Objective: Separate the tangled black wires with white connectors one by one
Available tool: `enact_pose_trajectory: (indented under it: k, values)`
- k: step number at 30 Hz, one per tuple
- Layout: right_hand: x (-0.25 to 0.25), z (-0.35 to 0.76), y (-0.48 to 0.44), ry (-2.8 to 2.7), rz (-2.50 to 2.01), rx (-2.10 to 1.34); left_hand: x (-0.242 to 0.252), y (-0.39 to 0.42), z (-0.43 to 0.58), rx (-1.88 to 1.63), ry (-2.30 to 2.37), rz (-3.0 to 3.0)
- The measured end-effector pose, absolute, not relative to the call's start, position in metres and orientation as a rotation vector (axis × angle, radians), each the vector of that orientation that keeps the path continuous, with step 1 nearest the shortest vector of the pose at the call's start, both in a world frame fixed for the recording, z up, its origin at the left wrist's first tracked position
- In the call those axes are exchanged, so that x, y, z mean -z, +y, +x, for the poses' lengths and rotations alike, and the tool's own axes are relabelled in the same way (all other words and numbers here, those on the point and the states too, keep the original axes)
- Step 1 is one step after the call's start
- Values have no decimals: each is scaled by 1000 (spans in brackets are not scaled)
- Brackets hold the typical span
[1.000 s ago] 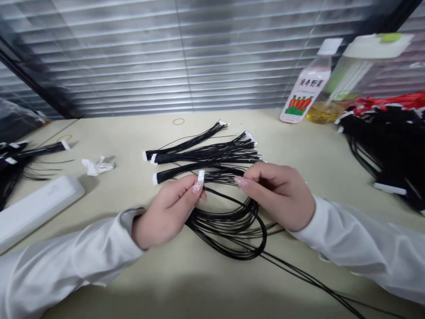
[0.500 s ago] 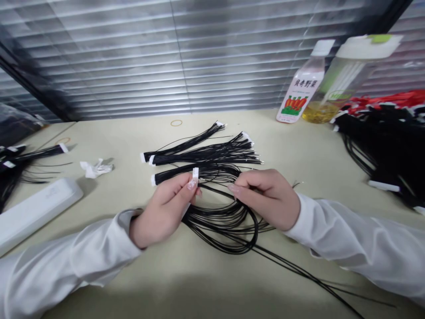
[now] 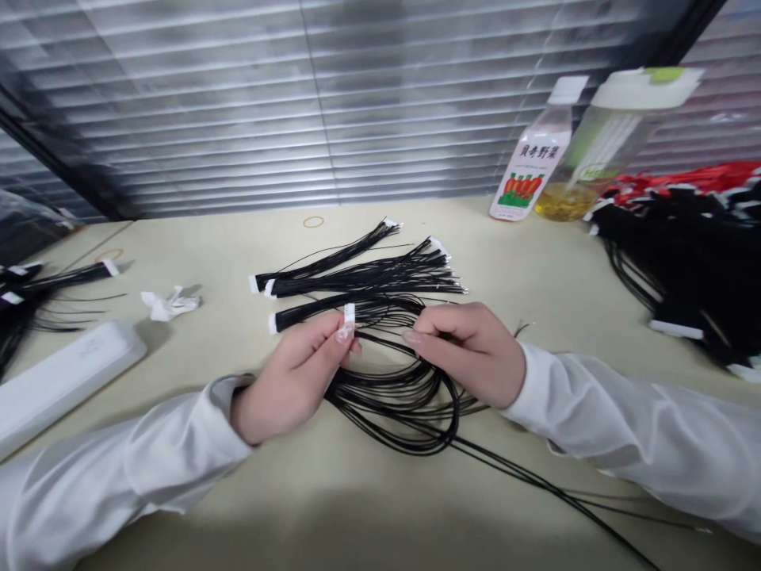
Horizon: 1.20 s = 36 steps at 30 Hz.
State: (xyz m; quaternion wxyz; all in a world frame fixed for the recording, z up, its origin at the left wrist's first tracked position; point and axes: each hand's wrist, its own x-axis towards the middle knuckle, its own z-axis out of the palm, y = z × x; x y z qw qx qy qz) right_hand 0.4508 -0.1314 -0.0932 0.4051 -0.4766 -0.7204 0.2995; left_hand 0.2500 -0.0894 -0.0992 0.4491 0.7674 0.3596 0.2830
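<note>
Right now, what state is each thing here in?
left hand, pinching the white connector
right hand, gripping the looped wires
wire bundles, lying straight and flat
drink bottle, upright, capped
jug, lid on, nearly empty
tissue, crumpled
white case, closed

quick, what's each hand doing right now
Left hand: closed, pinching the white connector of the black wire bundle.
Right hand: closed on the black wire bundle.

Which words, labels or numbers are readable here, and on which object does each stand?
Bottle label: four Chinese characters, the last two likely "野菜"; the first two blurred.
Jug: green mark, too blurred.
White case: faint mark, unreadable.
Plug in left hand: no text seen.
</note>
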Motion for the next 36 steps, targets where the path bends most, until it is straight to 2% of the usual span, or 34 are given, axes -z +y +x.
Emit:
enact_pose_trajectory:
  k: [36]
  values:
    - [95,451,-129,-1761,-1219,-792,96,-89,248,-655,923,1908]
